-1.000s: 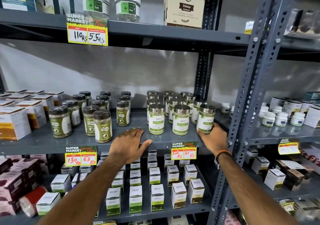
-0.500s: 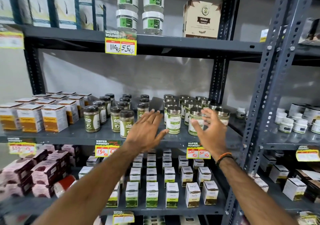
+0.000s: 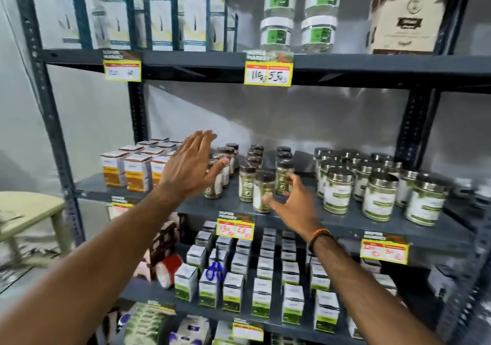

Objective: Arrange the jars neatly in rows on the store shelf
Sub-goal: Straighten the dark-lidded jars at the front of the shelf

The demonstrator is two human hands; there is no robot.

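Note:
Dark-lidded jars of green powder (image 3: 247, 182) stand in loose rows at the middle of the grey middle shelf (image 3: 305, 218). Larger silver-lidded jars (image 3: 337, 190) stand in rows to their right. My left hand (image 3: 190, 166) is raised flat with fingers apart, in front of the leftmost dark-lidded jars, holding nothing. My right hand (image 3: 295, 202) reaches with spread fingers just right of the front dark-lidded jar (image 3: 263, 192), its thumb close to it; no grip on the jar shows.
White and orange boxes (image 3: 127, 168) sit at the shelf's left. Gel tubs (image 3: 297, 12) and tall cartons stand on the shelf above, small green-white boxes (image 3: 239, 273) and blue scissors (image 3: 215, 270) below. Yellow price tags hang on shelf edges. A pale stool (image 3: 29, 209) stands at left.
Both hands left the shelf edge and the silver-lidded jars and moved left and up toward the dark-lidded jars. The view swung left and tilted up.

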